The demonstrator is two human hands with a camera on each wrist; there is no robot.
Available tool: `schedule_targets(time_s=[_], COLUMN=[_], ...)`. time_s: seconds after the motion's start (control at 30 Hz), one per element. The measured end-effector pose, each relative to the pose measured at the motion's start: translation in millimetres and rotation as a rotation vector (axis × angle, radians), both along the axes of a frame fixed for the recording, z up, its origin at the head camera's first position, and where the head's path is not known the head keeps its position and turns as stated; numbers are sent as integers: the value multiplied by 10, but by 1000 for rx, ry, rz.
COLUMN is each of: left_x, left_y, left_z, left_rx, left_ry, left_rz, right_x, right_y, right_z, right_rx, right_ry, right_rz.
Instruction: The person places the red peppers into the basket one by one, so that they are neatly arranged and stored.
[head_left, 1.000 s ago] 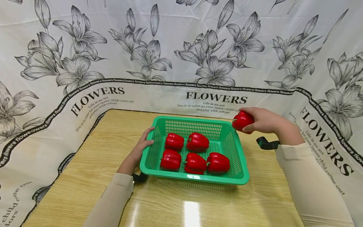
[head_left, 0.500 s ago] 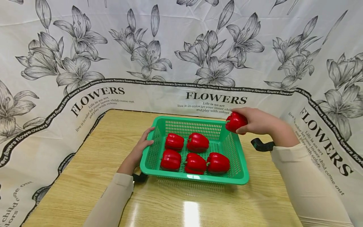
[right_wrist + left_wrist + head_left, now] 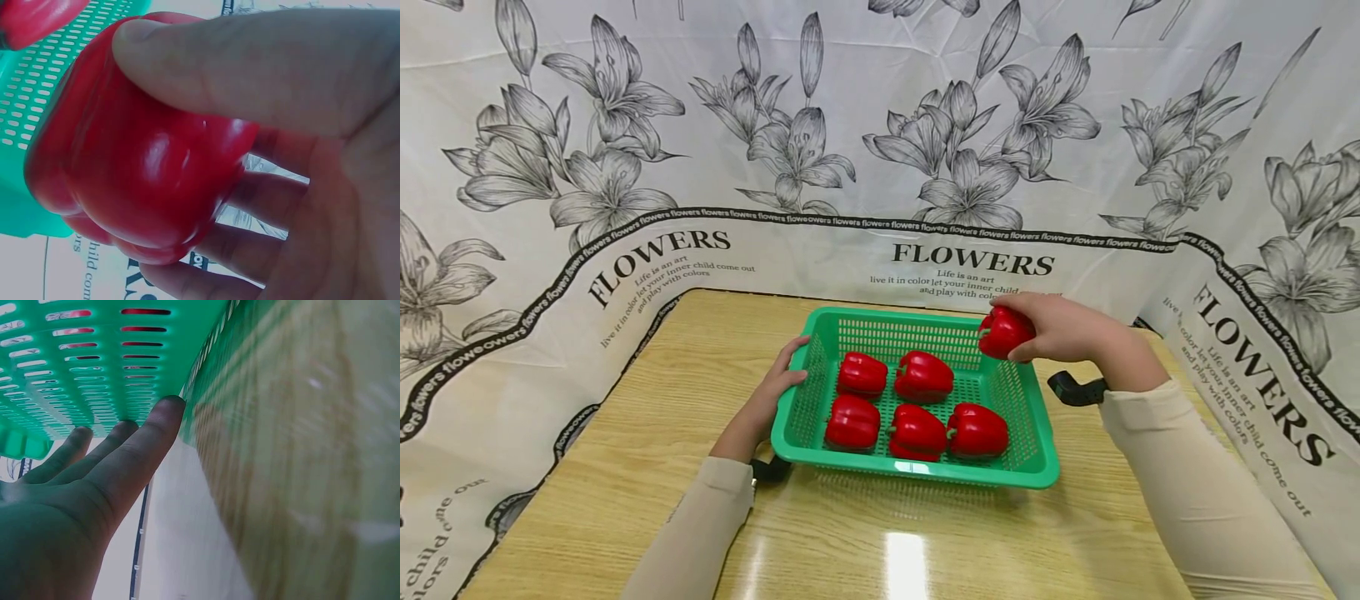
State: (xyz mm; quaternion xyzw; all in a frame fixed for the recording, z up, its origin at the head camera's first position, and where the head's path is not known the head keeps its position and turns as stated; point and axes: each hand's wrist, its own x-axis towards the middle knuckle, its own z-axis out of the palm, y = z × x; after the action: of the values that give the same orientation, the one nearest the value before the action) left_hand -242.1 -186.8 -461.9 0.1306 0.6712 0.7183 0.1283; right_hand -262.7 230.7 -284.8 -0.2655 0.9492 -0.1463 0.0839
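My right hand (image 3: 1063,329) grips a red bell pepper (image 3: 1004,332) over the back right corner of the green plastic basket (image 3: 1048,450). In the right wrist view the thumb lies along the near side of that pepper (image 3: 144,169), with the other fingers behind it. Several more red bell peppers (image 3: 923,377) lie inside the basket in two rows. At the basket's left end rests my left hand (image 3: 769,398), its fingers touching the side and rim. The left wrist view shows those fingers (image 3: 134,453) fairly straight against the slotted outer wall (image 3: 100,356).
The basket stands on a light wooden table (image 3: 677,392). A white cloth (image 3: 820,258) printed with flowers and lettering hangs behind the table and along both sides. Black wrist mounts (image 3: 1075,388) sit under both wrists.
My right hand has carried the pepper leftward and slightly lower, from beyond the basket's right rim to over its back right corner. The left hand and basket have stayed in place.
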Motion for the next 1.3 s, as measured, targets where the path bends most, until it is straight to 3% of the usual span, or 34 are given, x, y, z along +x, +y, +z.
schedule_targets(time_s=[0.17,1.07,1.3], left_x=[-2,-23,0], left_y=[-2,2,14], left_z=[0,-9,2], left_rx=[-4,-8,-5], left_ry=[7,-6,7], left_rz=[1,10,17], right_x=[-13,-143,-193], right_y=[-37,-148,-182], right_z=[-58,-373,-454], right_rx=[13,24,48], right_ry=[17,-78,-47], right_rz=[21,36,75])
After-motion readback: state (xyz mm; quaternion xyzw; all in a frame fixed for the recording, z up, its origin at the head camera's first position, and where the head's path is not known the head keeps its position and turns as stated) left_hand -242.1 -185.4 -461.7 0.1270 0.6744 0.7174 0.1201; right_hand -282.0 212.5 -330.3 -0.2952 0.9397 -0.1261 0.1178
